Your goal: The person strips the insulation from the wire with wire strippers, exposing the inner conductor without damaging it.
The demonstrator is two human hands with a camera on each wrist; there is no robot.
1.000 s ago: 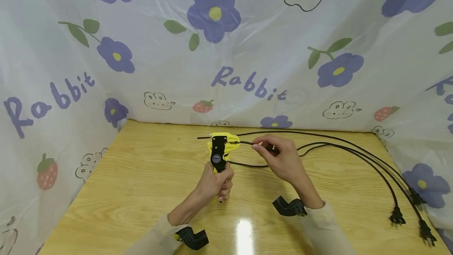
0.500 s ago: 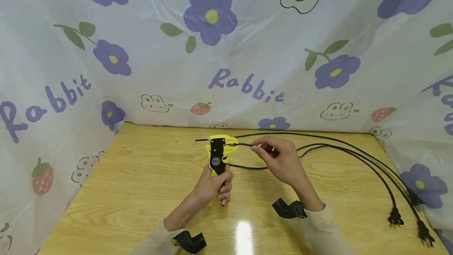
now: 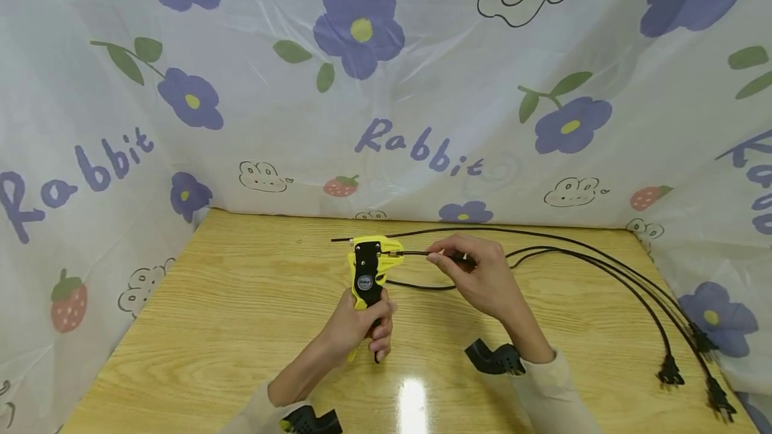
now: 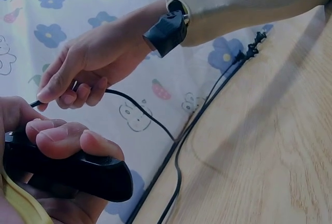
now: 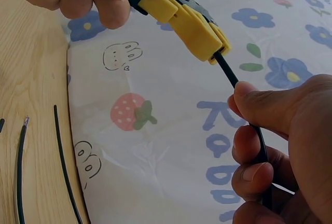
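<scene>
In the head view my left hand point(image 3: 362, 323) grips the black handle of a yellow-and-black wire stripper point(image 3: 365, 266), held upright over the table. My right hand point(image 3: 473, 273) pinches a black power cord point(image 3: 415, 253) between thumb and fingertips. A short length of the cord runs from those fingertips into the stripper's mouth, with a small bright spot showing there. The right wrist view has the cord point(image 5: 226, 71) entering the yellow nose point(image 5: 199, 35) of the tool; its tip is hidden inside. Seen from the left wrist, fingers point(image 4: 59, 136) curl over the black handle point(image 4: 78, 175).
Other black cords point(image 3: 543, 232) curve across the wooden table point(image 3: 241, 313) to plugs point(image 3: 671, 370) at the right. One cord end point(image 5: 26, 122) on the table shows bare metal strands. A printed curtain point(image 3: 271, 119) hangs behind and at the sides.
My left hand and the stripper have come slightly toward me, down in the head view. My right hand stays nearly in place, still pinching the cord. The head view has shifted a little.
</scene>
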